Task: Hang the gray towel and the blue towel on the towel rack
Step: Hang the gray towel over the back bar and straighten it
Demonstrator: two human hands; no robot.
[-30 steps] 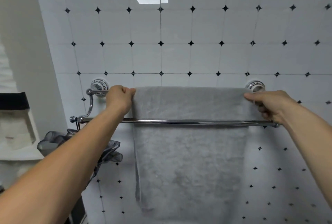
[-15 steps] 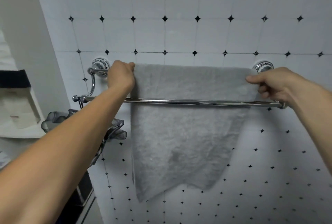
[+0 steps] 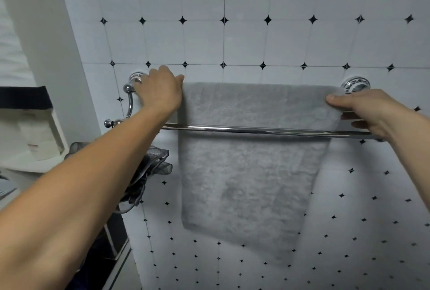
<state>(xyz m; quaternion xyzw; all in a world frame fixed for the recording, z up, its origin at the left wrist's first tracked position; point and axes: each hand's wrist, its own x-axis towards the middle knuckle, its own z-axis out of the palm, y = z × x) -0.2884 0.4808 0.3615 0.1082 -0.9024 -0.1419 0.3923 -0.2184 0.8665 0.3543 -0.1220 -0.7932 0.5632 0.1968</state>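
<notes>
The gray towel [image 3: 251,168] hangs over the back bar of the chrome towel rack [image 3: 256,130], behind the front bar, with its lower edge slanting down to the right. My left hand [image 3: 160,92] grips the towel's upper left corner beside the left wall mount. My right hand [image 3: 363,110] pinches the upper right corner, thumb on top, just below the right mount [image 3: 356,84]. The blue towel is out of sight.
A dark mesh bath sponge [image 3: 151,168] hangs from the rack's left end. A white shelf with a black-topped container [image 3: 25,101] stands at the left. Black-dotted white tiles [image 3: 256,38] cover the wall behind.
The view has tilted and come closer to the rack. The towel's lower edge has swung and now slants down to the right. Both hands stay on the upper corners.
</notes>
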